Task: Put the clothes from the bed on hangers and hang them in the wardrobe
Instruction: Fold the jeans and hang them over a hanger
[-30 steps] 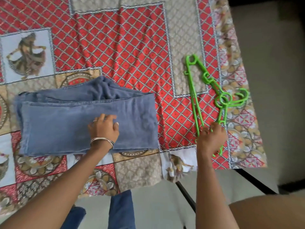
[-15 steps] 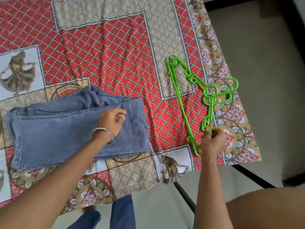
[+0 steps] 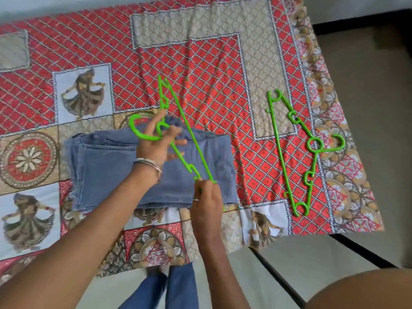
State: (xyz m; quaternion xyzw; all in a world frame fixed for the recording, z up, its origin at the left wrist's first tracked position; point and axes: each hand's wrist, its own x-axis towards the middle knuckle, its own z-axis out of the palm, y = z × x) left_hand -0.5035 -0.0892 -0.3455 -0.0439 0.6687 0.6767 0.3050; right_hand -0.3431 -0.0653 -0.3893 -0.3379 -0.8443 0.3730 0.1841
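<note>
Green hanger now lifted off the bed, over the jeans. Right hand grips its end, left hand off the jeans, hooking its neck. Second hanger stays put.

A red patchwork-print bedspread covers the bed, beside a pale grey floor.

Soft, even daylight fills the wide-angle view without glare or hard shadows, while the raised green plastic hanger smears with motion blur and the edges bow.
</note>
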